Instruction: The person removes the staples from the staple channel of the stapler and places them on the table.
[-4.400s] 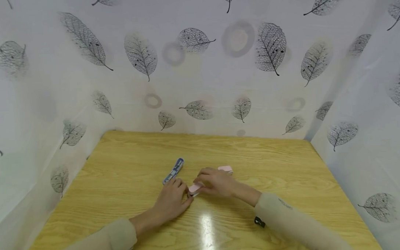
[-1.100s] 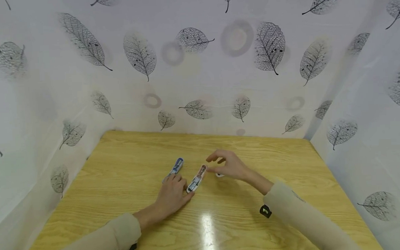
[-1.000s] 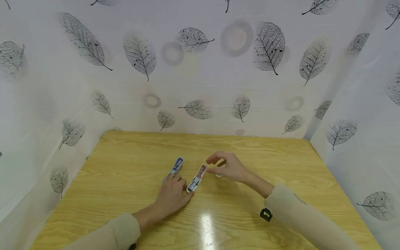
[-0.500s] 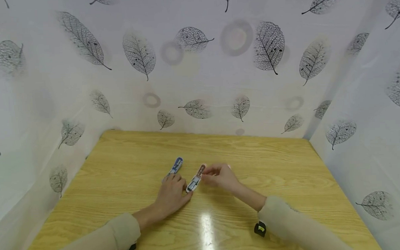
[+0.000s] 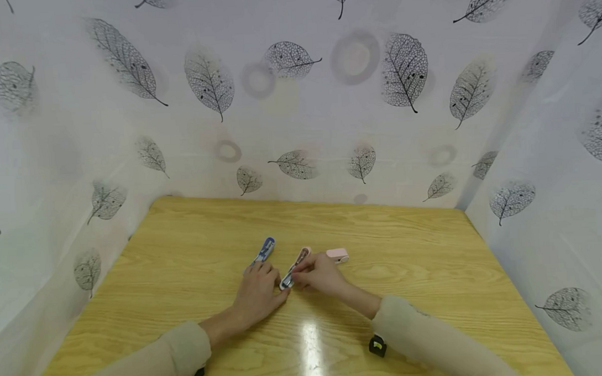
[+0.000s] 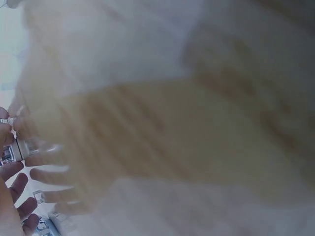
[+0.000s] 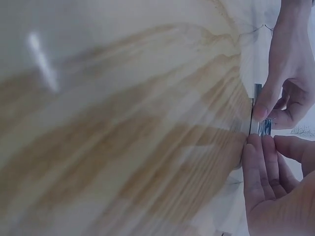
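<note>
A small pink-and-white stapler (image 5: 301,255) lies unfolded on the table, its metal rail facing up. My left hand (image 5: 256,294) holds its near end between thumb and index finger, while the other fingers rest over the near end of an unfolded blue stapler (image 5: 266,248). Thumb and fingertips of my right hand (image 5: 321,274) pinch at the rail of the pink stapler, covering its middle. In the right wrist view both hands meet at the stapler's metal part (image 7: 258,91); any small piece between the fingertips is hidden. Just behind my right hand lies a second, folded pink stapler (image 5: 339,255).
The wood-grain table (image 5: 207,224) is bounded at the back and sides by a white curtain (image 5: 298,110) printed with leaves. Dark wrist devices (image 5: 378,346) sit under both sleeves. The left wrist view is mostly blurred.
The pink stapler, earlier folded between both hands, now lies unfolded. My right hand has come down from above its far end and slid toward the near end, uncovering the second pink stapler.
</note>
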`<state>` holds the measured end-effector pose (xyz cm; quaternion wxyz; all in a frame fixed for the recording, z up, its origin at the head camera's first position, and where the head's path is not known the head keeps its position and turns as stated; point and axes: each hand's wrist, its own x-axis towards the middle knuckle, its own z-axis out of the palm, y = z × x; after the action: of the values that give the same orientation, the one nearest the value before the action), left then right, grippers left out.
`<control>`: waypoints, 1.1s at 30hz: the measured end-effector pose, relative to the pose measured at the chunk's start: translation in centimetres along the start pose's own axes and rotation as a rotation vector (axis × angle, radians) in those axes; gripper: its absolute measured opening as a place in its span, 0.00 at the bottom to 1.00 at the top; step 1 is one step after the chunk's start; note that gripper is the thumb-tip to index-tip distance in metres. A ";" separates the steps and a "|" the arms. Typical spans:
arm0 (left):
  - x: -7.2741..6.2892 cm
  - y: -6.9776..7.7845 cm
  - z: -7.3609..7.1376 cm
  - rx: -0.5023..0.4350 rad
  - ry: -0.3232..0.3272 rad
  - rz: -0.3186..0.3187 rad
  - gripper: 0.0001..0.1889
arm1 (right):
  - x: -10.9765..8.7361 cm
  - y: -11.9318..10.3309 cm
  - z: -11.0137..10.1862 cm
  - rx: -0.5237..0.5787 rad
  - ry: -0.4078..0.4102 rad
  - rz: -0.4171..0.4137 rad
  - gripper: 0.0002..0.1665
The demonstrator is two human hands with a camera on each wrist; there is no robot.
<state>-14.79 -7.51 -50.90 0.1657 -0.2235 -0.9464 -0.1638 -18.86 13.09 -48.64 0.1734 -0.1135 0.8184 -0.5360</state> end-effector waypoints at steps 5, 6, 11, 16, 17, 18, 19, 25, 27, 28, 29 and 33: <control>0.0 -0.1 0.2 0.004 0.013 0.007 0.17 | 0.5 -0.4 0.2 -0.084 0.011 -0.007 0.08; 0.0 -0.2 0.2 0.006 0.018 0.009 0.17 | 0.6 -0.6 0.2 -0.100 0.011 -0.004 0.08; 0.0 -0.2 0.1 -0.002 0.016 0.008 0.17 | 1.0 -1.1 0.2 -0.150 0.000 0.024 0.07; 0.0 -0.2 0.2 0.006 0.014 0.011 0.18 | 1.0 -1.5 0.3 -0.169 -0.005 0.049 0.07; 0.0 -0.1 0.2 0.009 0.016 0.012 0.18 | 1.0 -1.5 0.3 -0.176 -0.006 0.051 0.07; 0.0 -0.1 0.2 0.011 0.017 0.012 0.18 | 1.0 -1.6 0.4 -0.184 -0.006 0.053 0.07; 0.0 -0.1 0.2 0.013 0.018 0.012 0.18 | 1.0 -1.6 0.4 -0.185 -0.006 0.055 0.07; 0.0 -0.2 0.4 0.023 0.027 0.010 0.18 | 0.9 -1.8 0.5 -0.119 -0.023 0.078 0.07; 0.0 -0.2 0.4 0.022 0.031 0.009 0.18 | 0.8 -1.8 0.5 -0.107 -0.036 0.066 0.07; 0.0 -0.2 0.5 0.021 0.033 0.009 0.18 | 0.8 -1.7 0.5 -0.102 -0.044 0.059 0.07; 0.0 -0.2 0.5 0.020 0.032 0.009 0.18 | 0.8 -1.7 0.5 -0.101 -0.053 0.048 0.08; -0.1 -0.1 0.4 0.016 0.027 0.009 0.18 | 0.7 -1.3 0.2 -0.055 -0.074 0.044 0.09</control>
<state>-14.90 -7.49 -51.30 0.1810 -0.2243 -0.9444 -0.1583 -19.46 12.17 -47.64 0.2122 -0.1199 0.8280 -0.5050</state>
